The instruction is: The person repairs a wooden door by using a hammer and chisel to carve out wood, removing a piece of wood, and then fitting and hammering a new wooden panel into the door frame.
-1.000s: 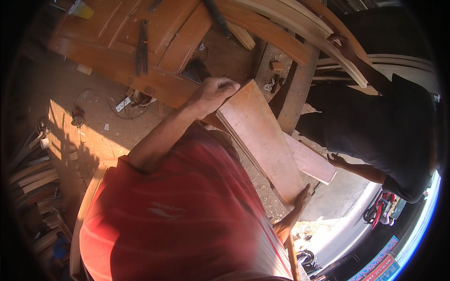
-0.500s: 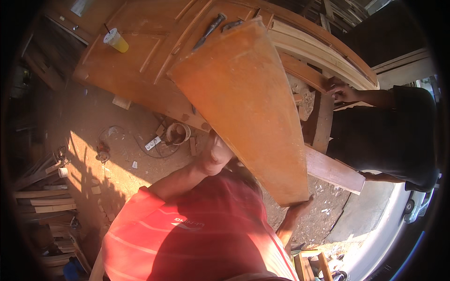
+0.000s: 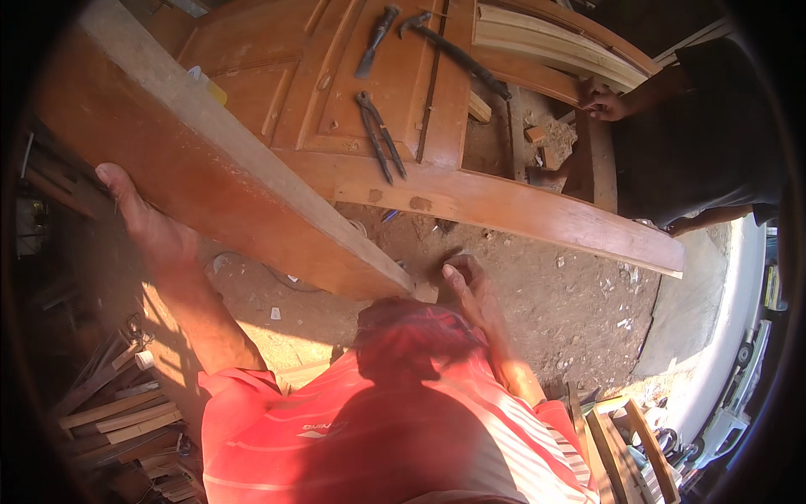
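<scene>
My left hand grips a thick orange-brown wooden board, its thumb lying on the broad face. The board stands tilted on edge, its raw greyish edge turned up, running from the upper left down to near my waist. My right hand is just beyond the board's lower end and apart from it, fingers loosely curled, with nothing visible in it. Past the board, a panelled wooden door lies flat. On it rest a chisel, a claw hammer and a pair of pincers.
A co-worker in dark clothes stands at the right, a hand on the wooden frame. A cup is partly hidden behind the board. Wood offcuts are stacked at the lower left; wooden pieces lie at the lower right.
The board has swung left and turned onto its edge, uncovering the tools on the door. My left hand went left with it; my right hand came off its lower end.
</scene>
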{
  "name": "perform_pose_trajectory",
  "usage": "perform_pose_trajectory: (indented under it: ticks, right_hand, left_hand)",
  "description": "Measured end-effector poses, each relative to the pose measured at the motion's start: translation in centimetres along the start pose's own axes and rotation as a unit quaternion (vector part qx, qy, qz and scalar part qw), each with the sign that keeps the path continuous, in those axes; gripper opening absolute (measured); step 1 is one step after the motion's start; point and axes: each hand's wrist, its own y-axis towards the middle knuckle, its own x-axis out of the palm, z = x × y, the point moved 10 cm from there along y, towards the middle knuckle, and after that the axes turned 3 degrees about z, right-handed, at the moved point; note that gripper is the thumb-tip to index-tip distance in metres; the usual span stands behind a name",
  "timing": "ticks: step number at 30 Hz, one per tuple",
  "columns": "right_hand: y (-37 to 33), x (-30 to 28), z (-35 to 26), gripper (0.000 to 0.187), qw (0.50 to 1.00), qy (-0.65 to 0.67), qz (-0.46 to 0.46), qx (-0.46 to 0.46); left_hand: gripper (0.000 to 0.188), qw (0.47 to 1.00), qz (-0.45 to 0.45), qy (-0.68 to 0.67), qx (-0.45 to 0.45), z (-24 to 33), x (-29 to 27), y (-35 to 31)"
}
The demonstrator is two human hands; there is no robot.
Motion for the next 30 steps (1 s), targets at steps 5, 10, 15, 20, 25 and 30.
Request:
perform_pose_trajectory:
  ticks: [5, 10, 15, 20, 25, 30]
  right_hand:
    - [4.3, -1.5, -0.3, 0.034, 0.993, 0.037, 0.083, -0.07]
    - [8.0, -4.4, -4.5, 0.031, 0.981, -0.055, 0.116, -0.145]
    - [13.2, -4.8, -6.9, 0.033, 0.989, -0.059, 0.061, -0.12]
    - [20.7, -5.6, -10.6, 0.039, 0.962, -0.157, 0.071, -0.209]
    - [28.4, -1.8, -17.3, 0.04, 0.954, -0.19, 0.016, -0.231]
    - [38.0, 4.3, -21.1, 0.05, 0.93, -0.223, 0.031, -0.292]
  left_hand:
    - [0.079, 0.936, -0.123, 0.33, -0.021, -0.8, 1.8, 1.9]
    - [0.079, 0.771, -0.314, 0.548, -0.082, -11.8, 4.0, 1.1]
    - [0.083, 0.738, -0.36, 0.557, -0.121, -20.3, 4.3, 0.8]
    - [0.077, 0.699, -0.43, 0.53, -0.214, -25.9, 3.2, 1.1]
    - [0.077, 0.659, -0.448, 0.547, -0.257, -28.5, 2.0, 2.4]
    - [0.081, 0.638, -0.47, 0.529, -0.303, -32.0, 0.4, 2.6]
